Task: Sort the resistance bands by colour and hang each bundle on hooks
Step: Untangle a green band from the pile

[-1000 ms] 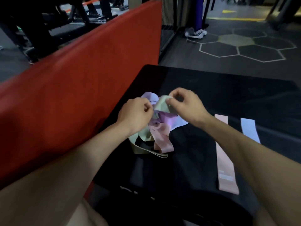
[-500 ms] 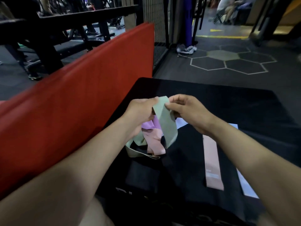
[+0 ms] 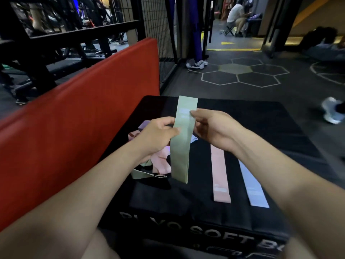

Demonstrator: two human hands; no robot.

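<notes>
Both hands hold 1 green band (image 3: 182, 144) upright above the black soft box (image 3: 261, 128): the left hand (image 3: 156, 136) pinches its middle, the right hand (image 3: 211, 128) its upper edge. Its long axis runs vertically. The pink band (image 3: 220, 176) and blue band (image 3: 252, 186) lie flat rightward, nearer the right hand; the tangled pile (image 3: 158, 161) sits beneath the left.

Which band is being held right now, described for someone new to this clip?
On the black box beside the red pad, both hands lift one flat green band. Unlike the pink band and pale blue band lying flat, it hangs in the air.
</notes>
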